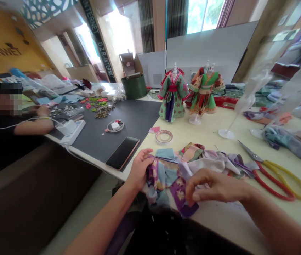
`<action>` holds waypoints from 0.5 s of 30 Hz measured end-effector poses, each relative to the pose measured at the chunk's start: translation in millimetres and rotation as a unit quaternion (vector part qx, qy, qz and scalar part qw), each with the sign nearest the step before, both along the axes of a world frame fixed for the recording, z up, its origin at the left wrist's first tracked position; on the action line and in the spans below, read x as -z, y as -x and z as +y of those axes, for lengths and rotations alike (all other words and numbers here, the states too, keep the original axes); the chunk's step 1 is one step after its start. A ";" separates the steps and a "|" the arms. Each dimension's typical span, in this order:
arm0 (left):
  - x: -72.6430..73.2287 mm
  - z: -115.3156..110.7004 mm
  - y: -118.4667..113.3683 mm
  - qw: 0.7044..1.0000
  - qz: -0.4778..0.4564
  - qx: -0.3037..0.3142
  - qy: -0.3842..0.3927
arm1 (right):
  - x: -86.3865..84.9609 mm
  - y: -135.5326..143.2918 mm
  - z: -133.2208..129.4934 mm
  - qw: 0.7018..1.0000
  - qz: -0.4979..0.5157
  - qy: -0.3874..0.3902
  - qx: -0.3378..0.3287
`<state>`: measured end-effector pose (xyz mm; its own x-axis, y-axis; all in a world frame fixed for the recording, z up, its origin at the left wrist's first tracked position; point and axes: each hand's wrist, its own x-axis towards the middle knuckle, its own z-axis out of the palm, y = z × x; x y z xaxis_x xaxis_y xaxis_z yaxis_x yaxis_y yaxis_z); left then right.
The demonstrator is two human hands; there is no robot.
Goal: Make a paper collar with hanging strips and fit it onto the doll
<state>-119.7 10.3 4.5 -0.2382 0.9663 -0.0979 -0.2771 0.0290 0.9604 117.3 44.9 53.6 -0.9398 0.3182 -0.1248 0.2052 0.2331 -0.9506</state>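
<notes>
A small garment of purple, gold and light blue patterned fabric [168, 173] lies at the table's front edge, partly hanging over it. My left hand [140, 168] grips its left side, thumb and fingers closed on the cloth. At the right part of the garment, my right hand [206, 186] is curled over the purple floral piece, its fingertips bent together against the cloth; whether anything is pinched there is too small to tell. Behind the hands are a folded light blue cloth [165, 154] and a heap of pale and patterned fabric [214, 159].
Scissors [275, 177] with red and yellow handles lie right. A tape roll [164, 137], a phone [123, 153] and a coiled cable [115, 125] are further back. Two dressed doll figures [174, 94] stand behind. At left, another person's arm [35, 126] rests near a power strip [73, 132].
</notes>
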 end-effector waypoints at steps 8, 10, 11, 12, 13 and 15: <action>-8.9 -11.5 -14.5 0.991 -0.114 0.075 0.003 | 36.5 19.5 4.4 0.903 0.105 -0.253 0.332; -9.3 -16.3 -18.7 0.984 -0.133 0.116 -0.001 | 44.3 27.3 2.8 0.895 0.103 -0.291 0.323; -9.7 -18.4 -20.3 0.980 -0.145 0.139 -0.004 | 47.1 30.6 1.8 0.896 0.096 -0.310 0.304; -10.4 -20.2 -21.3 0.974 -0.158 0.160 -0.007 | 49.1 33.0 1.1 0.898 0.089 -0.326 0.281; -11.6 -21.4 -21.6 0.969 -0.171 0.177 -0.009 | 50.5 34.6 0.9 0.901 0.083 -0.338 0.260; -15.1 -22.3 -20.4 0.964 -0.191 0.185 -0.005 | 51.7 34.4 2.1 0.902 0.078 -0.348 0.245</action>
